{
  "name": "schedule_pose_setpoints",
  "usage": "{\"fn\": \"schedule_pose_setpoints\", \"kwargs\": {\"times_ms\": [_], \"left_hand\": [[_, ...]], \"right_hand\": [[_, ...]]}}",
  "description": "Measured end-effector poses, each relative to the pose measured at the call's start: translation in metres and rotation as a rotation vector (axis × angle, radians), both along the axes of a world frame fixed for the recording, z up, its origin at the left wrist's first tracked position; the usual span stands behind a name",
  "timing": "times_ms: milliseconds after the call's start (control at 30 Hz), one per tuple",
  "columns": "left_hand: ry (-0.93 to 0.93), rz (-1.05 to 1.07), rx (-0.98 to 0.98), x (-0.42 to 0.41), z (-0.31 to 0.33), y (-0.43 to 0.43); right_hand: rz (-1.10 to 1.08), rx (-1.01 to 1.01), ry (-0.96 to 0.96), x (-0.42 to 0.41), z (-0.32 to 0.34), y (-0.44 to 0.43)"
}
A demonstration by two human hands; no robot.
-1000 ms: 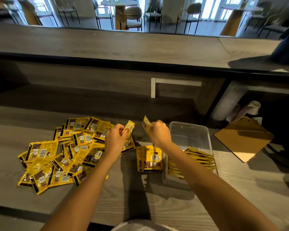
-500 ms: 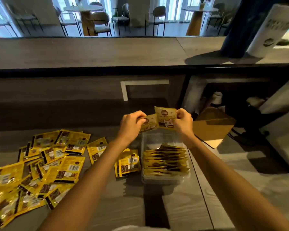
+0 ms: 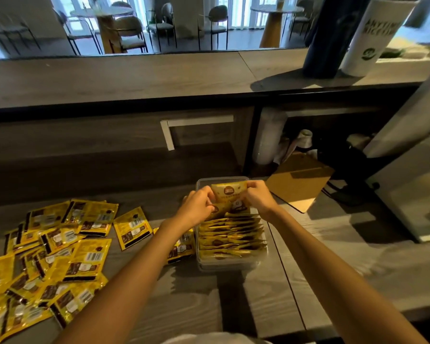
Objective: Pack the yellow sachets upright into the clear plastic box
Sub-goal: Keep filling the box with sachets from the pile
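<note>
- Both my hands pinched the held yellow sachets (image 3: 230, 192) upright at the far end of the clear plastic box (image 3: 204, 180), left hand (image 3: 197, 207) and right hand (image 3: 258, 198) on opposite edges.
- I saw packed sachets (image 3: 231, 238) standing in its near part; loose sachets (image 3: 60, 254) lay left.

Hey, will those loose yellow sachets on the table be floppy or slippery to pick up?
Probably floppy: the loose sachets lie thin and flat, overlapping in a heap. Likely slippery: their glossy film glints, so they may slide apart.
</note>
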State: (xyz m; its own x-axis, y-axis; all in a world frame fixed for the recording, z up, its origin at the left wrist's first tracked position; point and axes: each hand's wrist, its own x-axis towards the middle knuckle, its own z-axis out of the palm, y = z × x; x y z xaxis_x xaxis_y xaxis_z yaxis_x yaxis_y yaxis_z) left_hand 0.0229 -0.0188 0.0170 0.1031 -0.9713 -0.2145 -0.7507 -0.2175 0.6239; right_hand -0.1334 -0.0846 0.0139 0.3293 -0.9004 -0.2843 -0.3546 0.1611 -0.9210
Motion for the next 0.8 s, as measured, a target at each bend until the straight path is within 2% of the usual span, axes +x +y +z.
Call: {"fn": "schedule_pose_setpoints", "kwargs": {"times_ms": [100, 267, 500, 600, 800], "left_hand": [[0.068, 0.054, 0.053, 0.004, -0.002, 0.002], [-0.052, -0.100, 0.101, 0.003, -0.004, 0.001], [-0.075, -0.151, 0.100, 0.001, -0.011, -0.002], [-0.093, -0.131, 0.089, -0.001, -0.011, -0.003], [-0.081, -0.184, 0.219, 0.004, -0.010, 0.001]], "right_hand": [[0.034, 0.030, 0.126, 0.001, -0.005, 0.000], [0.125, -0.022, 0.269, 0.003, -0.008, -0.001], [0.476, -0.196, 0.442, -0.001, 0.012, 0.006], [0.493, -0.252, 0.571, -0.002, 0.012, 0.004], [0.497, -0.220, 0.634, -0.001, 0.006, 0.006]]}}
